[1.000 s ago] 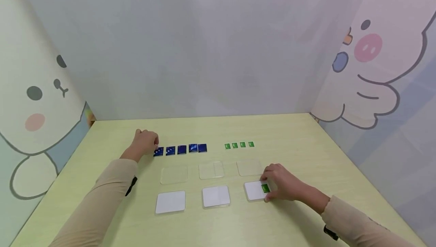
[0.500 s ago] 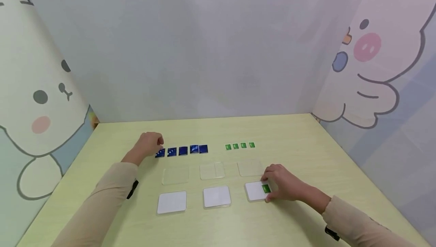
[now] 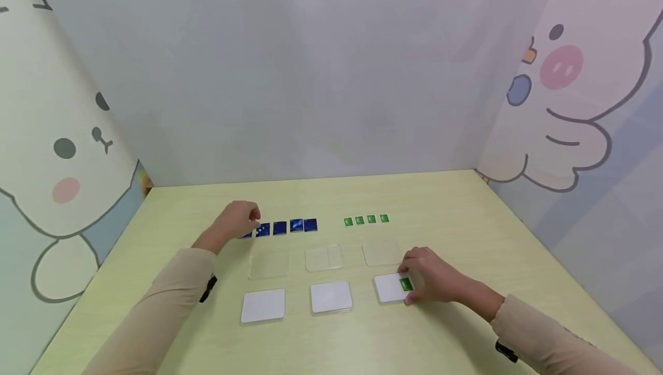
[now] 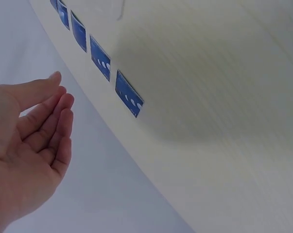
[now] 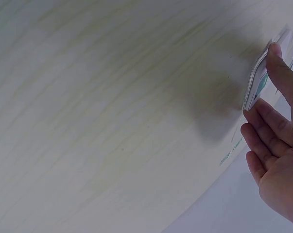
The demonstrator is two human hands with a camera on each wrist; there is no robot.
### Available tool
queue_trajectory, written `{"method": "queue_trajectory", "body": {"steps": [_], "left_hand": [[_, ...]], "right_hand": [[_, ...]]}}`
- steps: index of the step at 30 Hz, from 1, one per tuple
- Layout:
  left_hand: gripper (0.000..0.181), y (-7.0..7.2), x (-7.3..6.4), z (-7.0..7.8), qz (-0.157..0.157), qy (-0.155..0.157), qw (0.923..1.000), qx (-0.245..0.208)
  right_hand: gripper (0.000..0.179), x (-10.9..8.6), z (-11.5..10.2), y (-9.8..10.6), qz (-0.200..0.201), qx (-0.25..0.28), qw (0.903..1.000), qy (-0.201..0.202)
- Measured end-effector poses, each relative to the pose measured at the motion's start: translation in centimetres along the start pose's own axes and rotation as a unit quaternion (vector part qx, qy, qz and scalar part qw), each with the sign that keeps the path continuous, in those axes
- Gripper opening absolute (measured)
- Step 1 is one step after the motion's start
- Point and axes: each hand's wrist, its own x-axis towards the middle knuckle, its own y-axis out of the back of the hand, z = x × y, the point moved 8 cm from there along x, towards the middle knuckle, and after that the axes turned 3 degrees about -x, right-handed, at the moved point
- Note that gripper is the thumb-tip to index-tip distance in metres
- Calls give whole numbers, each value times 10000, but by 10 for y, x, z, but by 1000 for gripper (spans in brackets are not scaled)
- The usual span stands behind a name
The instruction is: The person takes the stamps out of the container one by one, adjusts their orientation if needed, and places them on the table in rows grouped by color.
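Several dark blue stamps (image 3: 279, 228) lie in a row toward the back left, some with white crescent shapes. My left hand (image 3: 237, 219) hovers over the leftmost stamp (image 4: 129, 95) with thumb and fingers loosely curled and nothing between them. In the head view it partly hides that stamp. My right hand (image 3: 434, 276) holds a white card in a clear case (image 3: 388, 289) at the front right, thumb on the near edge and fingers on the far edge. A small green stamp (image 3: 406, 284) lies at the card's right end. Several more green stamps (image 3: 365, 220) form a row at the back.
Two more white cards, a left one (image 3: 263, 305) and a middle one (image 3: 331, 297), lie in the front row. Behind them are clear plastic covers, left (image 3: 269, 264), middle (image 3: 317, 257) and right (image 3: 380, 252). A printed curtain (image 3: 321, 76) stands behind the pale table (image 3: 440, 202).
My left hand has moved right along the blue row and now covers more of the leftmost stamp. The right hand keeps its hold on the white card.
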Motion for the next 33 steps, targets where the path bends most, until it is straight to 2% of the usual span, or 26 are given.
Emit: {"method": "queue_trajectory", "body": {"steps": [8, 19, 27, 33], "left_hand": [[14, -3, -4, 10, 60, -128, 9998, -140], [12, -5, -8, 28, 170, -328, 9992, 152], [18, -4, -13, 47, 215, -424, 9985, 257], [18, -5, -18, 65, 260, -642, 9967, 415]], "right_hand": [[51, -2, 1, -3, 48, -46, 9999, 96], [51, -1, 0, 0, 71, -125, 9998, 154], [50, 0, 0, 0, -14, -72, 9999, 104], [50, 0, 0, -1, 24, -58, 9999, 118]]}}
